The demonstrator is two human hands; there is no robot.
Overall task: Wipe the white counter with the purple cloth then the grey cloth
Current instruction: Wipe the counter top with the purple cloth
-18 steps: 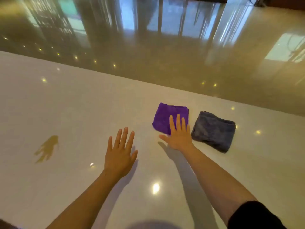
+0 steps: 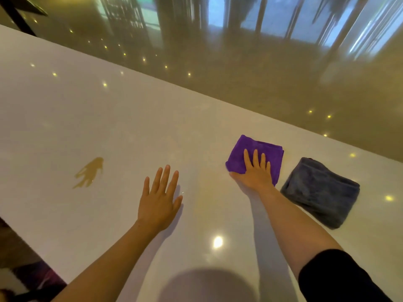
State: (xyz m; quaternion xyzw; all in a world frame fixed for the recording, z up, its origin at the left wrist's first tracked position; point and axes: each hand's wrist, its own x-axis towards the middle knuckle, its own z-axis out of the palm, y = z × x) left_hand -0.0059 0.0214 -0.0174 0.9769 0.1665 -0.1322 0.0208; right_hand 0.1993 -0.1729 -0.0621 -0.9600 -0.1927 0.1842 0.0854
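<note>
Fingers [image 2: 254, 159] of the right hand [image 2: 255, 173] lie flat and a little apart on the purple cloth [image 2: 261, 153], palm pressed on its near edge, thumb out at the cloth's near left corner; nothing is pinched. The folded purple cloth sits on the white bench [image 2: 109, 127] at about two o'clock from the middle of the view, close to the far edge. Just beside it, at four o'clock from it, lies the grey cloth [image 2: 320, 192], folded too, apart from the hand and not touching the purple one as far as can be seen.

At nine o'clock from the right hand, the left hand [image 2: 160, 199] rests palm down on the bare bench, its fingers [image 2: 164, 177] spread wide and holding nothing. Further out at nine o'clock, a brownish smear [image 2: 89, 173] shaped like a handprint marks the surface. A black sleeve [image 2: 335, 277] covers the right upper arm at five o'clock. Small ceiling lights mirror in the glossy bench and in the polished floor [image 2: 261, 73] beyond it. No brand, label or writing can be read on the cloths or anywhere else.
</note>
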